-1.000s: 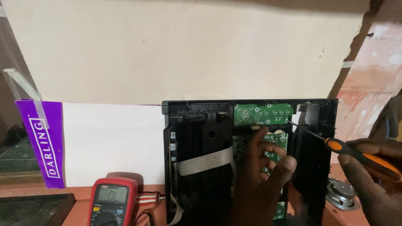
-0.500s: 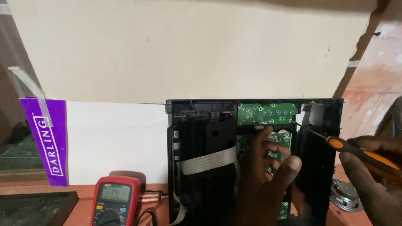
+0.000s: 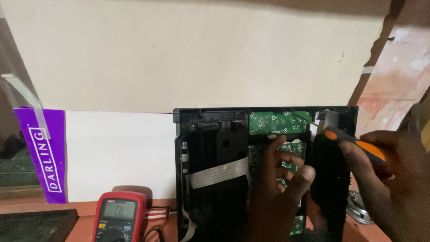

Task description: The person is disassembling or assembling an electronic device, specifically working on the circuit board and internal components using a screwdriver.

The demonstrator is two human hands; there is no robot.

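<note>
An opened black device case (image 3: 215, 179) stands upright on the reddish counter (image 3: 80, 224), leaning back toward a pale wall, with its inside facing the camera. In the upper part of the case sits a green circuit board (image 3: 277, 122), and a second green board (image 3: 291, 154) lies just below it, partly covered by the left hand (image 3: 275, 197). That hand rests flat against the inside of the case, its fingers (image 3: 271, 154) spread and released, the fingertips touching the lower board and the thumb raised toward the right; it grasps nothing. A grey flat ribbon cable (image 3: 219, 172) runs across the dark middle of the case, ending just beside the left hand. The right hand (image 3: 394, 179) comes in from the right edge with its fingers clenched around the orange and black handle of a screwdriver (image 3: 354, 143), whose thin shaft points up and left, the tip lying at the right end of the upper green board. To the left of the case, on the counter, lies a red multimeter (image 3: 117, 219) with a lit grey display, and a striped red and white lead sits between it and the case. A white sheet with a purple band (image 3: 42, 152) stands behind the meter. A round metal speaker part (image 3: 356, 213) shows low on the right, just beside the case.
</note>
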